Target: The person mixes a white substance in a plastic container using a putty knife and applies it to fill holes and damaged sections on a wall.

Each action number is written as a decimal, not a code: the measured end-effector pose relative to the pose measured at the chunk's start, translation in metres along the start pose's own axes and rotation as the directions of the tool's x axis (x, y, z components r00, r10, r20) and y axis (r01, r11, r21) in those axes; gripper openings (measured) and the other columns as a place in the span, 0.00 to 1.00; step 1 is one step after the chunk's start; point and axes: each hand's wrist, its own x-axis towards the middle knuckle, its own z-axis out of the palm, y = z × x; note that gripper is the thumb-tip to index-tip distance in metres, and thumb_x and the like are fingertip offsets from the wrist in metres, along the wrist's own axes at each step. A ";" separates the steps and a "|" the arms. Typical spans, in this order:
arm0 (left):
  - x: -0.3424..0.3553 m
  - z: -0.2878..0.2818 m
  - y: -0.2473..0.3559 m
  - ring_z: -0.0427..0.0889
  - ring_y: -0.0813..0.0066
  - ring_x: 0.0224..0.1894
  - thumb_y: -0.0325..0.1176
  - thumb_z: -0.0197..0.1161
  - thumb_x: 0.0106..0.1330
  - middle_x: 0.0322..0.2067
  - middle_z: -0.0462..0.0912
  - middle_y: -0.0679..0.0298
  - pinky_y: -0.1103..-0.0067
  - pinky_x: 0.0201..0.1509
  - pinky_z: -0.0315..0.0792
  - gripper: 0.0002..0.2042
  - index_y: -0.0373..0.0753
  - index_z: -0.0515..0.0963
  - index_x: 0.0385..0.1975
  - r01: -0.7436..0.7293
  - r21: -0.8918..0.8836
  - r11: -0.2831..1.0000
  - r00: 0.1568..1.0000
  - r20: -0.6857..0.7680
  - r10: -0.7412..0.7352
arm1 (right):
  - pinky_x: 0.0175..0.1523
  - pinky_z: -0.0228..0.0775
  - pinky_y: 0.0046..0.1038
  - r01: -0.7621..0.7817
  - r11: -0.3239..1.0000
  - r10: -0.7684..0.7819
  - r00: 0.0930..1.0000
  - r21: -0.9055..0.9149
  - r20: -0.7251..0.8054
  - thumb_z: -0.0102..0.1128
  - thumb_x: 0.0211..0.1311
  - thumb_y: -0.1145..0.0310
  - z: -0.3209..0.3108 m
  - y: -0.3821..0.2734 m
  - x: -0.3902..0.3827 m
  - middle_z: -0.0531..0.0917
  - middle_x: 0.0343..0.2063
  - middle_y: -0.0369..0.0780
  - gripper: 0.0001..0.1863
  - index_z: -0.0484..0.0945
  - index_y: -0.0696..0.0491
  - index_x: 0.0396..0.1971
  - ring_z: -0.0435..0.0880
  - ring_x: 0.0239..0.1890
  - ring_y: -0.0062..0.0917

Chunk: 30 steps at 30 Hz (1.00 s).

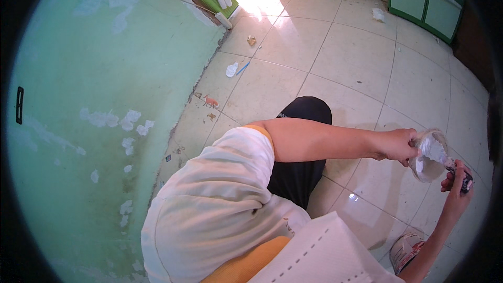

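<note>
My left hand [399,147] grips the rim of a round, pale plastic container [429,170] with white paste in it, out at the right. My right hand [457,181], closed around the dark handle of a scraper [465,179], is just beside it, with the tool's tip at the paste. Low at the right, behind my right forearm, a pale bucket [403,243] with red markings stands on the tiled floor [340,105].
A pale green wall [84,167] with white patches runs along the left. A green basket [214,0] piled with cloth and a white roller-like object [223,20] are at the top. A green cabinet [408,0] stands top right. Small debris and a blue stick [242,69] lie about.
</note>
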 end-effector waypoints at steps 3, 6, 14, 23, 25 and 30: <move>-0.002 0.001 -0.001 0.84 0.65 0.43 0.34 0.59 0.73 0.46 0.78 0.51 0.73 0.47 0.83 0.19 0.25 0.67 0.55 0.007 -0.024 1.000 1.000 0.006 -0.007 | 0.26 0.66 0.19 0.205 0.970 -0.189 0.973 -0.128 0.133 0.59 0.73 0.62 0.028 -0.015 -0.027 0.81 0.28 0.35 0.13 0.82 0.57 0.44 0.75 0.22 0.14; 0.004 0.000 -0.013 0.85 0.65 0.42 0.35 0.60 0.73 0.45 0.79 0.52 0.74 0.47 0.83 0.19 0.26 0.68 0.54 -0.013 -0.042 0.999 0.999 -0.033 0.012 | 0.26 0.65 0.18 0.213 0.969 -0.174 0.947 -0.123 0.269 0.62 0.70 0.65 0.027 -0.029 -0.026 0.81 0.25 0.35 0.10 0.81 0.58 0.38 0.73 0.21 0.13; -0.002 -0.008 -0.008 0.83 0.69 0.48 0.43 0.62 0.73 0.46 0.79 0.56 0.74 0.56 0.78 0.22 0.30 0.69 0.55 -0.006 0.031 1.000 0.999 0.044 0.005 | 0.28 0.69 0.20 0.211 0.962 -0.188 0.972 -0.173 0.139 0.66 0.67 0.63 0.012 -0.066 -0.027 0.81 0.22 0.33 0.12 0.83 0.58 0.34 0.77 0.24 0.14; -0.001 -0.005 0.007 0.81 0.68 0.52 0.41 0.58 0.76 0.48 0.77 0.56 0.71 0.62 0.76 0.18 0.31 0.69 0.51 0.089 0.047 0.995 0.994 0.055 -0.091 | 0.30 0.68 0.25 0.357 0.913 -0.314 0.924 -0.197 0.218 0.67 0.64 0.64 0.009 -0.046 -0.019 0.78 0.19 0.40 0.12 0.82 0.59 0.33 0.75 0.22 0.22; -0.004 0.000 0.006 0.81 0.68 0.51 0.41 0.58 0.76 0.48 0.77 0.56 0.71 0.63 0.76 0.18 0.31 0.69 0.51 0.098 0.046 0.994 0.993 0.067 -0.101 | 0.31 0.69 0.27 0.297 0.916 -0.256 0.951 -0.271 0.176 0.66 0.63 0.65 0.002 -0.050 -0.019 0.79 0.20 0.42 0.11 0.83 0.58 0.32 0.75 0.22 0.25; -0.003 0.007 0.001 0.81 0.69 0.52 0.41 0.58 0.76 0.49 0.77 0.56 0.70 0.64 0.75 0.18 0.32 0.69 0.51 0.030 0.040 0.999 0.998 0.051 -0.032 | 0.33 0.71 0.29 0.472 0.872 -0.443 0.873 -0.129 0.204 0.67 0.62 0.65 0.010 -0.037 -0.022 0.82 0.21 0.43 0.11 0.83 0.58 0.32 0.78 0.23 0.31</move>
